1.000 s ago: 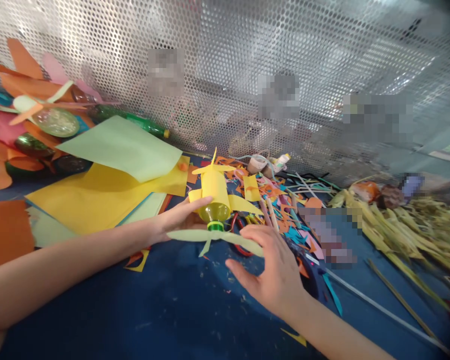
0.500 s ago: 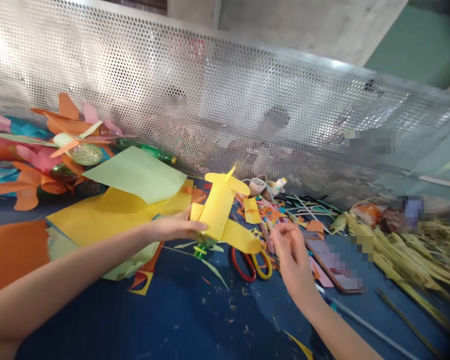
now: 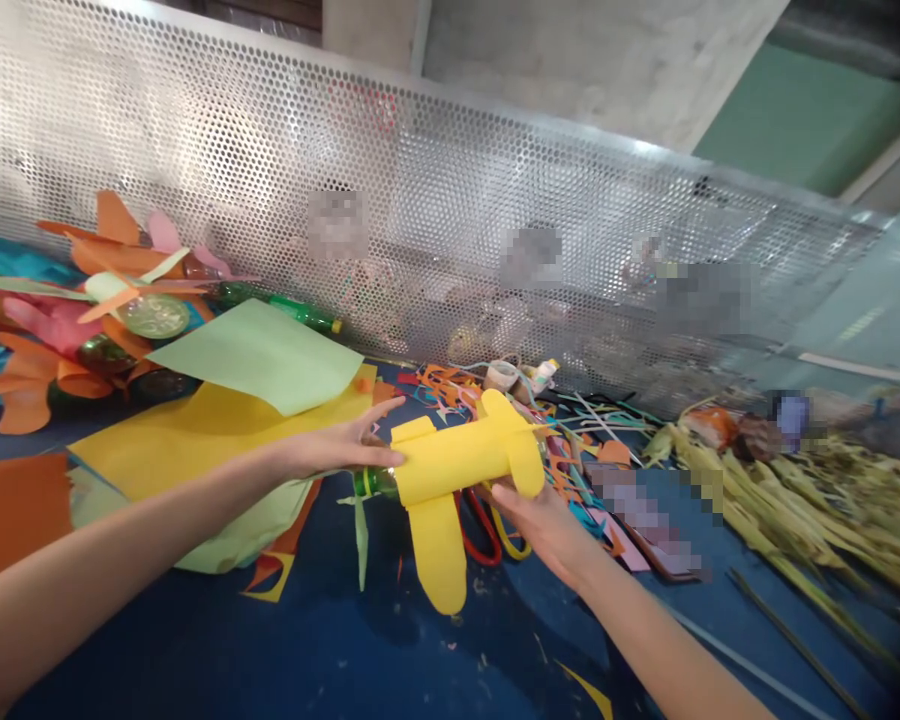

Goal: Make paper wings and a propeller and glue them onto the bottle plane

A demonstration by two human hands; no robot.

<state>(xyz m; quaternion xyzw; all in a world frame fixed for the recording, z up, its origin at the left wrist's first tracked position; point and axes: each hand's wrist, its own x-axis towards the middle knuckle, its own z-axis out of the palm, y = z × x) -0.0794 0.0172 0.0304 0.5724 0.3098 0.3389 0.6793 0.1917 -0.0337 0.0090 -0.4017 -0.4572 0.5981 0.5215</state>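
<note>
A toy airplane [image 3: 450, 462], a plastic bottle wrapped in yellow paper with paper wings and tail fins, hangs between my hands above the blue tabletop. Its green bottle neck [image 3: 375, 483] points left. My left hand [image 3: 349, 445] grips the plane near the neck, thumb over the front, one finger lifted. Beneath the tail, my right hand [image 3: 536, 510] holds the rear end; most of its fingers are hidden by the plane. Behind the plane lie scissors [image 3: 484, 540] with red and yellow handles, partly covered. A thin green paper strip [image 3: 361, 545] shows just under the bottle neck.
Coloured paper sheets [image 3: 262, 355] and several paper-and-bottle planes [image 3: 127, 290] lie on the left. Paper scraps, a tape roll [image 3: 501, 375] and a phone [image 3: 645, 520] are at centre right. Dried husks [image 3: 787, 540] cover the far right. A perforated metal screen [image 3: 450, 200] stands behind.
The plane has turned from tail-up to nearly level, tail now to the right. My right hand has moved left and taken hold of its rear; my left hand keeps its grip.
</note>
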